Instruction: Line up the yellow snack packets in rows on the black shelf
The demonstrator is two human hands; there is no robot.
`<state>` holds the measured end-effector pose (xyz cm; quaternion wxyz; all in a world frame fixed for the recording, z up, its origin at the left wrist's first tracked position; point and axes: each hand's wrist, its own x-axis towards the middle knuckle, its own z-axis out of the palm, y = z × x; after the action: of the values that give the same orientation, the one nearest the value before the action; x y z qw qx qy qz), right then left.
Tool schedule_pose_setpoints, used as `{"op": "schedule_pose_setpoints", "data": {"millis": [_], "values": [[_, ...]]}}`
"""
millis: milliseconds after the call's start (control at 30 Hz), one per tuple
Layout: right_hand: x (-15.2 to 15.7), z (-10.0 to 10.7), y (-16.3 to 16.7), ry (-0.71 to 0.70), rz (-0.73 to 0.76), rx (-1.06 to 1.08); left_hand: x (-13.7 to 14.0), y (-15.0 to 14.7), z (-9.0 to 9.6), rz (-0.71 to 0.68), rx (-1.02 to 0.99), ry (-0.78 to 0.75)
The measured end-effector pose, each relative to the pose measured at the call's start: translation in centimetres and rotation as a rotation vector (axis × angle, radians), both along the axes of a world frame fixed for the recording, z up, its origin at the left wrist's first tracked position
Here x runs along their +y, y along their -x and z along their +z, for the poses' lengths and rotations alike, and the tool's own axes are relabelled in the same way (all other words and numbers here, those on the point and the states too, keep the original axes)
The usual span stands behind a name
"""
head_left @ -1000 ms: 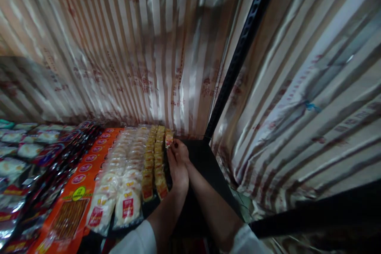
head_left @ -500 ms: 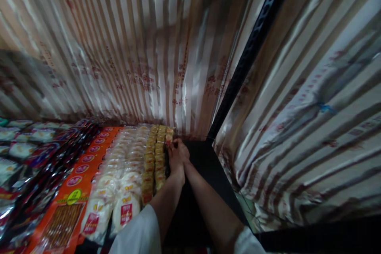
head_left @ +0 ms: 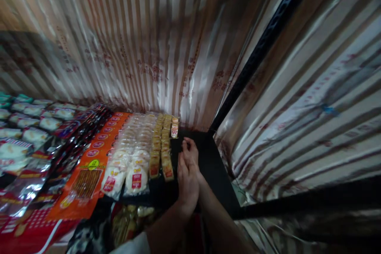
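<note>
left hand (head_left: 187, 182): flat, fingers straight, empty, over the dark shelf (head_left: 208, 166) just right of the yellow packet rows (head_left: 162, 147)
right hand (head_left: 191, 151): loosely open, holding nothing, pressed against the left (both near the rows, not touching them)
lone packet (head_left: 174, 130): upright at the back, beside the rows
risk: a sideways brush would likely topple that packet or skew the nearest row, since the packets stand packed and light
</note>
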<state>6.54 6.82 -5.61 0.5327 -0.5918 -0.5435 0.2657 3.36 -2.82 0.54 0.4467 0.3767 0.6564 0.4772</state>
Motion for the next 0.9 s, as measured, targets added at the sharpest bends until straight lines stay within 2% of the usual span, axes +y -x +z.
{"op": "schedule_pose_setpoints", "data": {"millis": [100,200,333,533,733,900], "values": [[-4.6,-0.1,-0.1,0.092,0.025,0.175,-6.0,0.7,-2.0,-0.058,-0.054,0.004],[-8.7,-1.0,0.3,0.128,0.076,0.226,-8.8,1.5,-4.1,-0.028,-0.090,0.034],[-10.9,-2.0,1.4,0.116,0.144,0.087,-8.3,3.1,-5.3,0.019,-0.144,0.034],[-10.4,-1.7,3.3,0.113,0.270,-0.046,-6.4,5.8,-5.2,0.043,-0.135,0.053],[-11.0,-1.8,3.4,0.079,0.189,-0.111,-6.4,6.6,-5.3,0.035,-0.141,-0.026],[-10.9,-0.8,3.6,0.099,0.248,-0.123,-6.2,6.4,-4.7,0.012,-0.158,0.001]]}}
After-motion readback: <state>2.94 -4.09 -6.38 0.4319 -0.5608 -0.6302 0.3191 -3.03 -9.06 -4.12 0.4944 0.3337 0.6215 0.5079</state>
